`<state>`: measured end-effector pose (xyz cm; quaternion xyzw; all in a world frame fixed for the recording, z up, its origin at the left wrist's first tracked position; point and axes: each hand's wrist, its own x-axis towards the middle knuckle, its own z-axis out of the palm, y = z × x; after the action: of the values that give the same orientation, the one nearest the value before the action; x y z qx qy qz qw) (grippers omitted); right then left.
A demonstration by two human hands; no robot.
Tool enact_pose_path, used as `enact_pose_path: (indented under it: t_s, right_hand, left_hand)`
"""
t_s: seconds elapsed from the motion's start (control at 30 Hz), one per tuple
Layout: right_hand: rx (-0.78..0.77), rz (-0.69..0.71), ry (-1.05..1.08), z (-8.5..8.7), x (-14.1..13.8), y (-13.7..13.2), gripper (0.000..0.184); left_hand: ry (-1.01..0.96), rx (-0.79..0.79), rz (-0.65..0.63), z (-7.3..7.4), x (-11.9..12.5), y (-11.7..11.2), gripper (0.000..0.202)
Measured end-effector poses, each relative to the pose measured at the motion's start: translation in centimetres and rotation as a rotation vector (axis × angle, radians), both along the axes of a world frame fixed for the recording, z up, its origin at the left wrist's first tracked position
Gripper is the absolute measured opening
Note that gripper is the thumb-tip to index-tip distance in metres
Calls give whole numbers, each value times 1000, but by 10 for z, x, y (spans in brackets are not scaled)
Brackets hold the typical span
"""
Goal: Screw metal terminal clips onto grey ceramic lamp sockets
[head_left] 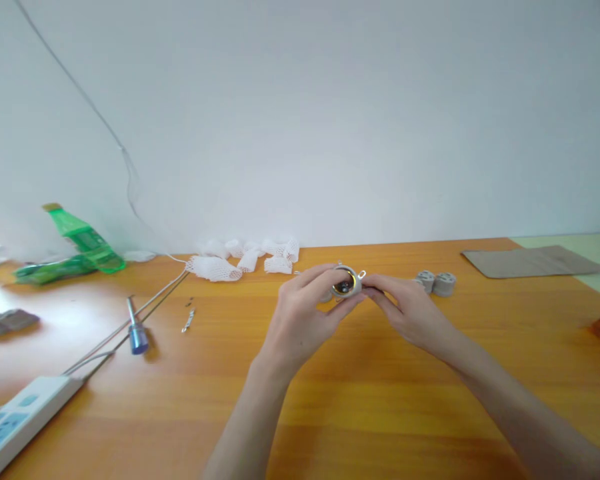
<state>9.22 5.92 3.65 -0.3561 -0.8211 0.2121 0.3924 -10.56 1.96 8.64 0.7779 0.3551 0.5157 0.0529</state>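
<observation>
A round ceramic lamp holder (345, 283) with a metal ring and a small metal tab is raised just above the middle of the surface (380, 413). The left hand (300, 320) and right hand (405, 310) grip it from either side, with the fingers (325, 277) of both hands closed around its rim. Just beyond the right hand stand two ceramic lamp holders (435, 283). White plastic mesh sleeves (245, 259) lie along the back edge. Toward the left are a blue-handled screwdriver (137, 333) and a small metal strip (187, 321). A power strip (20, 427) sits at the front left corner, a green plastic bottle (85, 243) lies at the back left, and a brown cardboard sheet (530, 262) lies at the back right.
</observation>
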Motion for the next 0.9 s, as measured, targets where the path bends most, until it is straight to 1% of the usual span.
enact_pose_path:
  t_s: [0.03, 0.1, 0.17, 0.23, 0.33, 0.43, 0.5, 0.63, 0.7, 0.9]
  right_hand:
    - [-12, 20, 17, -2, 0, 1, 24]
    - [-32, 56, 44, -6, 0, 2, 25]
    - [-31, 67, 62, -9, 0, 2, 25]
    - [-27, 65, 72, -10, 0, 3, 25]
    - [-35, 65, 74, -10, 1, 3, 24]
    - [-33, 60, 51, -11, 1, 4, 23]
    - [-25, 53, 35, -11, 1, 3, 23]
    - [-20, 48, 32, -10, -1, 2, 23]
    - [-33, 53, 47, -10, -2, 1, 23]
    - [-38, 70, 89, -10, -3, 0, 24]
  left_hand:
    - [77, 74, 1, 0, 1, 0, 12]
    - [199, 167, 16, -1, 3, 0, 13]
    - [264, 218, 24, -2, 6, 1, 13]
    - [281, 235, 31, -3, 7, 2, 14]
    - [283, 237, 42, -3, 7, 3, 14]
    - [308, 224, 42, -2, 6, 2, 8]
    - [327, 191, 47, -1, 6, 1, 6]
    - [341, 94, 47, 0, 6, -1, 8]
    - [332, 89, 35, 0, 6, -1, 8]
    - [310, 142, 38, 4, 6, -4, 22]
